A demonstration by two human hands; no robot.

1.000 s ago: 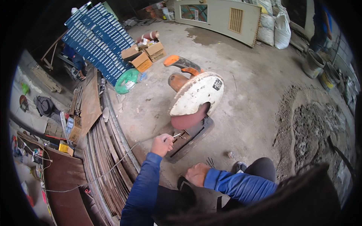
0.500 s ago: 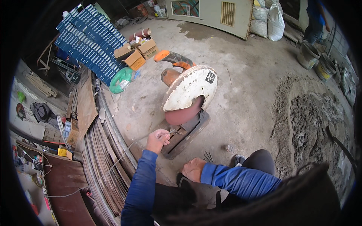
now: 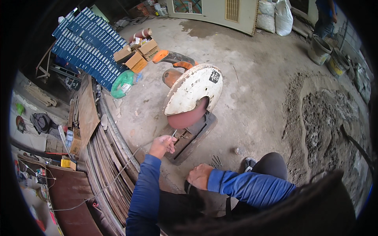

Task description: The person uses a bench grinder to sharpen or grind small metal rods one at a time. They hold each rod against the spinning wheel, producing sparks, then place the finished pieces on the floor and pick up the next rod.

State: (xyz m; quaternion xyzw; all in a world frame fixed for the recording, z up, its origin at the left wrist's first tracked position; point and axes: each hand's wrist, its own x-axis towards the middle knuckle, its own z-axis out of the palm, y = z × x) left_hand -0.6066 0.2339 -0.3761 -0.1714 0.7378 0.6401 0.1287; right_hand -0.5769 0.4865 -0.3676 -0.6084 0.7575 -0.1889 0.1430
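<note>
An orange and black chop saw (image 3: 176, 58) stands on the floor in front of me. Its worn white guard (image 3: 197, 84) covers the upper part of a reddish-brown disc (image 3: 187, 118), whose edge looks blurred. Below the disc lies the saw's dark metal base (image 3: 195, 137). My left hand (image 3: 163, 145) is closed in a pinch on a thin metal rod (image 3: 174, 133), its tip by the disc's lower edge; contact is unclear. My right hand (image 3: 200, 176) rests by my leg with curled fingers; their inner side is hidden. Several thin rods (image 3: 215, 161) lie on the floor beyond it.
A small clear cup (image 3: 239, 151) stands near my shoe. Long pipes and strips (image 3: 112, 173) lie at left, crossed by a grey cable (image 3: 103, 188). Stacked blue boxes (image 3: 89, 47) and open cartons (image 3: 136, 61) stand behind. A cement heap (image 3: 328, 122) spreads at right; a person (image 3: 325, 17) stands beyond.
The rod in my left hand has swung from pointing right across the base to pointing up toward the disc. My right hand stays by my leg. The whole view has shifted slightly.
</note>
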